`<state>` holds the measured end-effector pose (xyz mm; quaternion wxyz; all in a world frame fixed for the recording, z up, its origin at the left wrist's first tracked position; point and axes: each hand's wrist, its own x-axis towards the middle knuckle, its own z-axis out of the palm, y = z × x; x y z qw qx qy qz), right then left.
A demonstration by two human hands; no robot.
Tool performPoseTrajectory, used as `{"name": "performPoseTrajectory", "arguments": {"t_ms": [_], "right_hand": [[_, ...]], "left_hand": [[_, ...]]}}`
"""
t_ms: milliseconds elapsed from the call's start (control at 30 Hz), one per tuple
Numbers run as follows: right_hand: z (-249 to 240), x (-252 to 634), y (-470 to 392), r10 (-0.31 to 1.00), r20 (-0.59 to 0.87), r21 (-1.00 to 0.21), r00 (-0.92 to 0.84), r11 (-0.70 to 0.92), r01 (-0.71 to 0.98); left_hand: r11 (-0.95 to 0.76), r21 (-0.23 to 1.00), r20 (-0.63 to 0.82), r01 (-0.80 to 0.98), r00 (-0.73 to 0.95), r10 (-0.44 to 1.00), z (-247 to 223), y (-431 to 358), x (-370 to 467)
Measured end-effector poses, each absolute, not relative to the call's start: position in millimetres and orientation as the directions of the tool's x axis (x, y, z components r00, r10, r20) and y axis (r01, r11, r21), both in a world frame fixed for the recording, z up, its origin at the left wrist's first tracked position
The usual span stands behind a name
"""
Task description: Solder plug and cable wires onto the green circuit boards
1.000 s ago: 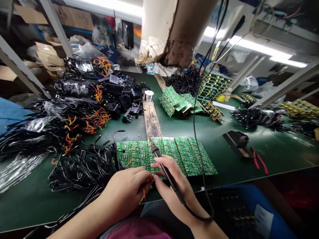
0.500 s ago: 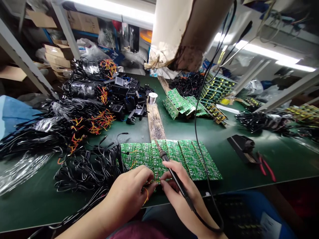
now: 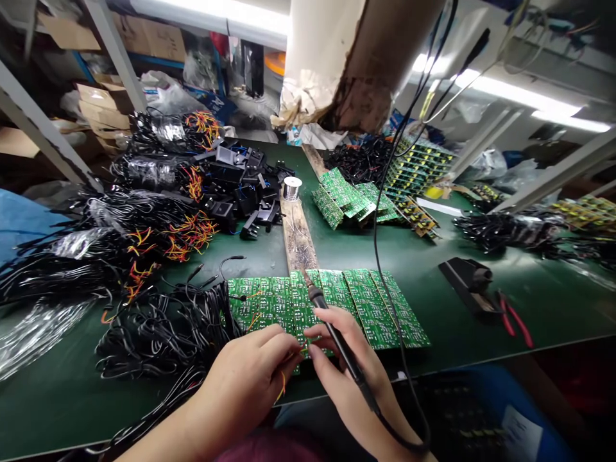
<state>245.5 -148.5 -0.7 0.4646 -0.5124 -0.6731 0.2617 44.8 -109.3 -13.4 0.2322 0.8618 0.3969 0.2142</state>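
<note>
My left hand [image 3: 250, 372] is closed in a pinch on a thin orange-yellow wire [image 3: 282, 387], which sticks out below its fingers over the front edge of the boards. My right hand [image 3: 342, 388] grips a soldering iron [image 3: 342, 346] slantwise, its tip pointing away from me above the boards. The right thumb and fingertips come close to the left fingertips; whether they also touch a wire is hard to see. Under both hands lies a row of green circuit boards [image 3: 337, 292]. Black cables [image 3: 154, 337] with plug ends lie coiled to the left.
A solder spool [image 3: 292, 188] stands on a scorched wooden strip [image 3: 299, 240] behind the boards. Black adapter housings [image 3: 248, 192] and bundled cables are heaped back left. More boards [image 3: 344, 196] lie behind. To the right are an iron holder [image 3: 469, 289] and red-handled pliers [image 3: 514, 321].
Both hands stay over the front of the boards. My right fingertips have shifted slightly toward the left ones, with the iron still in that hand. The view has moved a little.
</note>
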Motion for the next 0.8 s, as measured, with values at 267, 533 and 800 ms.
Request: {"name": "performPoseTrajectory", "arguments": {"t_ms": [267,533,800], "right_hand": [[-6.6,246.3,-158.1,0.874,0.463,-0.682,-0.146,0.456,0.571],[-15.0,245.6,-160.4,0.888,0.448,-0.693,-0.108,0.42,0.586],[-1.7,296.2,-196.9,0.949,0.293,-0.737,0.116,0.147,0.66]], "left_hand": [[-0.45,0.522,-0.043,0.725,0.549,0.835,-3.0,-103.7,52.6],[-0.473,0.548,-0.028,0.69,0.58,0.814,-0.6,-106.4,48.4],[-0.557,0.283,-0.051,0.781,0.592,0.804,-15.3,-116.7,55.1]]}}
